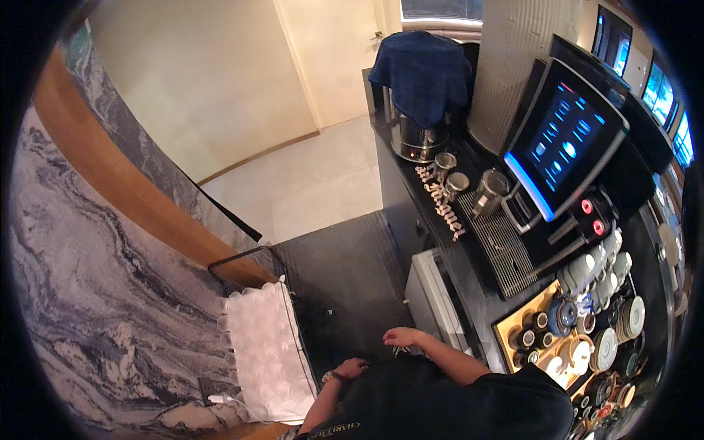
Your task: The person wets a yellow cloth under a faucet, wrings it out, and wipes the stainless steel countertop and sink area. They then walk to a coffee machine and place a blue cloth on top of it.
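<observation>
My left hand [353, 368], with a watch [331, 376] on its wrist, is against the front of my black clothing [440, 396] at waist height. Its fingers are partly hidden, so I cannot tell whether they grip anything. To the right, my right hand [402, 336] is bent in before my waist, fingers pointing left. Thin pale strips [401, 350] show just beneath it; whether it holds them is unclear. A gap separates the two hands. Left of my left hand stands a black wire-framed rack [242, 250] of pale, rounded translucent pieces [264, 346], perhaps cups.
On the right counter [478, 297] stand a coffee machine [566, 137] with a lit touchscreen, glass jars [491, 190], stacked cups [577, 269], saucers [604, 349] and a wooden tray [509, 330] of small vessels. A blue cloth [421, 71] covers a metal container. A marble-patterned wall [110, 275] borders the left.
</observation>
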Demonstrator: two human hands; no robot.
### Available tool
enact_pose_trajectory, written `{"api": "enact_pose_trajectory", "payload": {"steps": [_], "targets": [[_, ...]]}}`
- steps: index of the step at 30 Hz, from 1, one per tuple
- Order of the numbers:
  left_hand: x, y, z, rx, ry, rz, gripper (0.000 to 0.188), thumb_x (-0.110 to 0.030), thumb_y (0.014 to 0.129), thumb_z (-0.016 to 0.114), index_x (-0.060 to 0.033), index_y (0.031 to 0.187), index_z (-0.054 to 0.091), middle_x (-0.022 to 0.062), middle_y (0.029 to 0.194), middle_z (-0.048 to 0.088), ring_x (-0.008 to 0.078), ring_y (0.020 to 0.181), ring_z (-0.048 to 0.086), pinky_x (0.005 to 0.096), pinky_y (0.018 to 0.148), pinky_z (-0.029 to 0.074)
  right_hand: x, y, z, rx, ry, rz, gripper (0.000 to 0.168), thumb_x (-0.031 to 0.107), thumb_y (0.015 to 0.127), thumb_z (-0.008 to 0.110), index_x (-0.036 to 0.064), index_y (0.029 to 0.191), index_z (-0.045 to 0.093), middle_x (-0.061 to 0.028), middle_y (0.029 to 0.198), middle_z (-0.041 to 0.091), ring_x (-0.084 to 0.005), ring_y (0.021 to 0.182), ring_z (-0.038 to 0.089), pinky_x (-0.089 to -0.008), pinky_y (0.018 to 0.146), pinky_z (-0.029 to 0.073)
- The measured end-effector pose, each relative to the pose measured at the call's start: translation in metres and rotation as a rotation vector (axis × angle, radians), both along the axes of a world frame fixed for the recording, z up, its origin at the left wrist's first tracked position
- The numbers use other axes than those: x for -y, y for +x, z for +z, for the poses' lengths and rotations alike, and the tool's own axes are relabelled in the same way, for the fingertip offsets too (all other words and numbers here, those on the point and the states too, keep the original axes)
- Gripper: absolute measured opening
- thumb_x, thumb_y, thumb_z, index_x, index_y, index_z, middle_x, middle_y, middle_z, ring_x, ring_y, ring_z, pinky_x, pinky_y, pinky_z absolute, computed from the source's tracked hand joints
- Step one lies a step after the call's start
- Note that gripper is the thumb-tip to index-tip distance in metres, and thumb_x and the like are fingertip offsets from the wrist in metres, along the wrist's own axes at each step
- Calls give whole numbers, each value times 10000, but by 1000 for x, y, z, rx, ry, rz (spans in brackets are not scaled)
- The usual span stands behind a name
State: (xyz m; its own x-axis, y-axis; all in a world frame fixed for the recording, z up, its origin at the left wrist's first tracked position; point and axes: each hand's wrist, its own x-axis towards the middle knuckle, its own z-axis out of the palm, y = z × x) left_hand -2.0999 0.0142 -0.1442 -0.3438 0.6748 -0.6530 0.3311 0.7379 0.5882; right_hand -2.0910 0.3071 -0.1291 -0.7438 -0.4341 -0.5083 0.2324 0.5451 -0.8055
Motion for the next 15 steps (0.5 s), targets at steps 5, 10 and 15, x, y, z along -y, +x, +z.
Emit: {"api": "enact_pose_trajectory", "payload": {"steps": [5,10,15], "targets": [[-5,-58,-22,175,162,60,417,-331,1010,492,-91,1324,626,156,1289,664,326,1221,610,416,1055,460,3,-62,-13,10,-19,33,466,408,967,629,71,1288,636,-149,1207,693,-269,1126,654,-404,967,504],[-25,-172,-33,177,150,-34,416,-313,1003,529,-55,1316,618,153,1282,669,317,1210,616,405,1051,459,-1,-143,-7,173,26,-3,400,369,951,630,88,1232,680,-127,1180,716,-280,1096,667,-418,948,513],[-24,-298,-12,150,217,-57,384,-275,986,566,-55,1294,630,150,1216,697,290,1144,650,391,990,492,-14,-240,-16,26,164,-4,399,369,913,614,86,1180,703,-165,1149,715,-344,1066,672,-451,923,515]]}}
